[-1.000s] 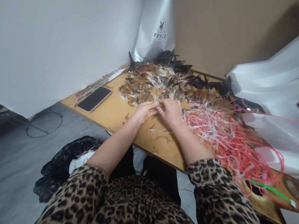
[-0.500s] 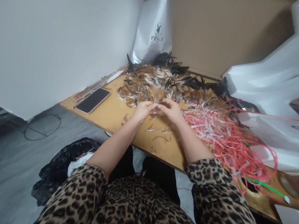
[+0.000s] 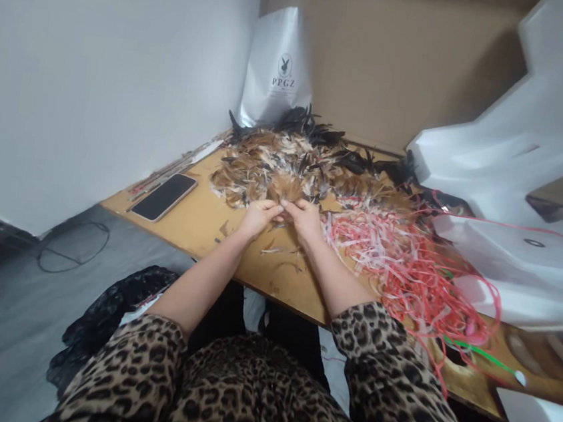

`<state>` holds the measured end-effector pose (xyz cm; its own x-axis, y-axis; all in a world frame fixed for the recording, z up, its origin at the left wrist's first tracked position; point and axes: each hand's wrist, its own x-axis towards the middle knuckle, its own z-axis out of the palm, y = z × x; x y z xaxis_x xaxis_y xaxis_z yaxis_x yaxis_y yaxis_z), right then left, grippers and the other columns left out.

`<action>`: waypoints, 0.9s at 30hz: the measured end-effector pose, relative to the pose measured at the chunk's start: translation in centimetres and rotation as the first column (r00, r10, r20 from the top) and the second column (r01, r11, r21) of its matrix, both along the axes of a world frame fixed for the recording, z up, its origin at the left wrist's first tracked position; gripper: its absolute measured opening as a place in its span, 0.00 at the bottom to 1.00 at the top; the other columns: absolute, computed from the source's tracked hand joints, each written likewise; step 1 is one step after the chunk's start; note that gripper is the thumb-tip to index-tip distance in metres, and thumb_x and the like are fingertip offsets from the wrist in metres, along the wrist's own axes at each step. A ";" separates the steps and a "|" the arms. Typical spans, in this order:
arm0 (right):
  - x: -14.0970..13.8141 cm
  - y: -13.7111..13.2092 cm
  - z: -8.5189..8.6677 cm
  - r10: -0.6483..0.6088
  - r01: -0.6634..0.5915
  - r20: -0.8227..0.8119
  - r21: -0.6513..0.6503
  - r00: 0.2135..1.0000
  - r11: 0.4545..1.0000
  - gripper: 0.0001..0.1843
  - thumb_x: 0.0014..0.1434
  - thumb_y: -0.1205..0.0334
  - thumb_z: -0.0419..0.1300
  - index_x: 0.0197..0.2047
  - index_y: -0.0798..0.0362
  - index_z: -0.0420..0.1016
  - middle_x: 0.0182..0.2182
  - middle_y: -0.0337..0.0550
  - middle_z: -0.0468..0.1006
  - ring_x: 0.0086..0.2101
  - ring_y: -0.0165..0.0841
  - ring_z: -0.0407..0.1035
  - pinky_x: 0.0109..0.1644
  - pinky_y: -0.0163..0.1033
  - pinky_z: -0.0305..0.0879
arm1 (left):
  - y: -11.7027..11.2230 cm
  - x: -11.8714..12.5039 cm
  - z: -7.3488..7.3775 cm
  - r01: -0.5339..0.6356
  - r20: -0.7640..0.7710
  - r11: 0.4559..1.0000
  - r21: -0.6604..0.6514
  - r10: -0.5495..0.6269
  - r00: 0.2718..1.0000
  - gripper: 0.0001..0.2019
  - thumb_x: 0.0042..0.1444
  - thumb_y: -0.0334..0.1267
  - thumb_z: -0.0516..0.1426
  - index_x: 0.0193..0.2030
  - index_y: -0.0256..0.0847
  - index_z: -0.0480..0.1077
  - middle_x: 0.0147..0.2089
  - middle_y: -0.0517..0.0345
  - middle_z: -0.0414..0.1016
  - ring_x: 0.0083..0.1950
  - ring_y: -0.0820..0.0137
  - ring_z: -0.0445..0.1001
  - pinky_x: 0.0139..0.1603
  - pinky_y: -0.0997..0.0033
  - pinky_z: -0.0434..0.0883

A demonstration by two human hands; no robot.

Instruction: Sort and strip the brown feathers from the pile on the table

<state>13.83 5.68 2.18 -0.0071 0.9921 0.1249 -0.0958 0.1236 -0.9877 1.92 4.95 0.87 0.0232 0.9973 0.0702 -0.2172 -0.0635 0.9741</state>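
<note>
- Above the yellowish wooden tabletop [image 3: 199,231], at the near edge of a loose brown, white and black feather pile [image 3: 257,151], is a fanned tuft of brown feathers [image 3: 285,186].
- The left hand [image 3: 259,216] and right hand [image 3: 307,220] meet at its base, thumbs and fingertips seemingly pinched around it.
- It should be nearly weightless, its plumes soft and easily bent or ruffled.
- The gathered quill end, probably stiffer but slim, seems the best hold.
</note>
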 end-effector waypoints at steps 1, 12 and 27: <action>-0.1 0.0 -0.1 -0.005 0.004 -0.006 -0.011 1.000 1.000 0.24 0.36 0.45 0.65 0.16 0.53 0.57 0.14 0.31 0.61 0.20 0.24 0.58 0.23 0.32 0.57 | 0.0 0.1 0.0 -0.023 -0.004 1.000 -0.012 0.023 1.000 0.09 0.40 0.39 0.63 0.24 0.34 0.73 0.24 0.58 0.74 0.25 0.77 0.71 0.33 0.76 0.70; -1.1 0.5 -0.6 -0.014 0.014 -0.021 -0.001 1.000 1.000 0.22 0.42 0.47 0.61 0.15 0.53 0.57 0.14 0.32 0.59 0.20 0.24 0.54 0.22 0.30 0.53 | 0.4 -0.1 -0.6 -0.069 -0.004 0.996 -0.054 0.069 0.998 0.08 0.43 0.38 0.61 0.22 0.35 0.72 0.23 0.55 0.74 0.23 0.76 0.70 0.28 0.77 0.68; 1.2 1.7 -0.2 -0.146 0.151 -0.059 0.083 0.988 0.985 0.15 0.49 0.50 0.56 0.32 0.53 0.72 0.29 0.42 0.75 0.29 0.30 0.68 0.36 0.36 0.65 | 0.4 -0.1 -0.1 -0.145 0.067 0.989 -0.034 0.147 0.987 0.11 0.43 0.42 0.62 0.25 0.34 0.72 0.25 0.55 0.74 0.24 0.77 0.70 0.28 0.78 0.66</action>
